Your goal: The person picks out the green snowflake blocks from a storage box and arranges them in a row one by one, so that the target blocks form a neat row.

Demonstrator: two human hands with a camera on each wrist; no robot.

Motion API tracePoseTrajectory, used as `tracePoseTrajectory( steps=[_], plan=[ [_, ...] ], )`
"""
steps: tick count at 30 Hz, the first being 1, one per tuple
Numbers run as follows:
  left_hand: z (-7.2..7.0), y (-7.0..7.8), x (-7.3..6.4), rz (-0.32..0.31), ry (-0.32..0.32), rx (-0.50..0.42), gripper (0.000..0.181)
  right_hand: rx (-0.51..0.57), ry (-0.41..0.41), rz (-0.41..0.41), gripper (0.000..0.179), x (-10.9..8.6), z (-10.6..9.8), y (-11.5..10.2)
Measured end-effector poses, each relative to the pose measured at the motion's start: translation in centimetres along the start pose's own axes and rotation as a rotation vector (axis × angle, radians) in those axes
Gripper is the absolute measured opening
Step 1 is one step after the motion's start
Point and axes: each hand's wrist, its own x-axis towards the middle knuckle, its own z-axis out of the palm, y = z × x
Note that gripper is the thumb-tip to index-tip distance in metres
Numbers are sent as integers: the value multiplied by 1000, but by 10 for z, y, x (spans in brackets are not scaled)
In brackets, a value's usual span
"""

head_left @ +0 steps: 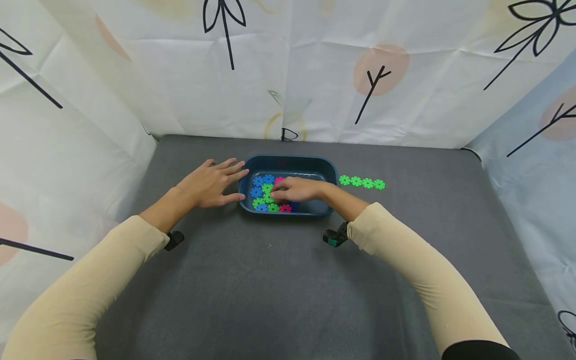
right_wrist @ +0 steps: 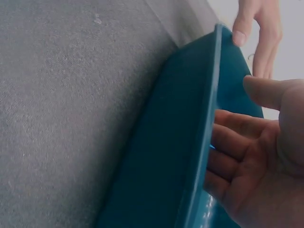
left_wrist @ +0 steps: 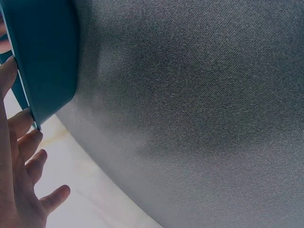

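Note:
A dark blue plastic tray (head_left: 292,212) holds several notched plastic discs: green discs (head_left: 258,202), blue discs (head_left: 255,192) and pink discs (head_left: 285,208). My left hand (head_left: 211,182) lies at the tray's left end, fingers spread; in the left wrist view its fingertips touch the rim. My right hand (head_left: 297,190) reaches inside over the discs, covering some of them. In the right wrist view the thumb stands apart from the loosely bent fingers (right_wrist: 232,142), with nothing visible between them. The tray wall hides the fingertips there.
A row of joined green discs (head_left: 362,182) lies on the grey tabletop (head_left: 279,280), just right of the tray. Patterned white cloth (head_left: 315,90) hangs behind and at both sides of the table.

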Motion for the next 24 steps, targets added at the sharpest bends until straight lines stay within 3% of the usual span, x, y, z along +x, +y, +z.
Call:
tracePoseTrajectory(
  steps=[6,16,24],
  plan=[
    [1,-1,-1,1,11,2,76,-71,6,10,46,6,5,-5],
    [2,0,-1,3,9,-4,75,-8,-83,6,45,7,11,-6],
    [3,-1,0,8,21,9,75,-7,-102,-2,42,6,12,-7]
  ],
)
